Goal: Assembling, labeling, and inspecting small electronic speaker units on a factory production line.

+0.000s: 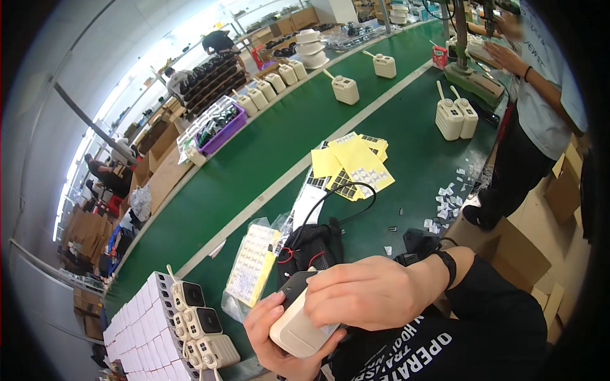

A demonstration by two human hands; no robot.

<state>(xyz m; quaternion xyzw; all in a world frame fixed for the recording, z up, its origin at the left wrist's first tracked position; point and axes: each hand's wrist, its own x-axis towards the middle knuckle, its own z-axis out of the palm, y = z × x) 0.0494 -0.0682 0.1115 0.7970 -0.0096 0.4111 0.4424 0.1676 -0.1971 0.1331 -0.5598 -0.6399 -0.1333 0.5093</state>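
Close to my body, my left hand [268, 343] wraps its fingers around a cream, rounded box-shaped device [297, 331] with a dark panel on one side. Over the same device lies my right hand [365, 293], its curled fingers pressed on the upper side; what the fingertips touch is hidden. Just beyond the hands is a black mesh pouch [311, 244] with red cord and a black cable. A clear bag with a sheet of pale stickers [254, 263] rests left of the pouch. Farther out, yellow sticker sheets [359, 166] overlap on the green table [267, 168].
Similar cream devices [206, 320] stand beside a block of white boxes [143, 324] at the lower left. Two more [448, 119] stand at the right near a green press [473, 82], where a co-worker [546, 95] works. Paper scraps [445, 206] litter the right edge. A purple basket [221, 129] sits at the far edge.
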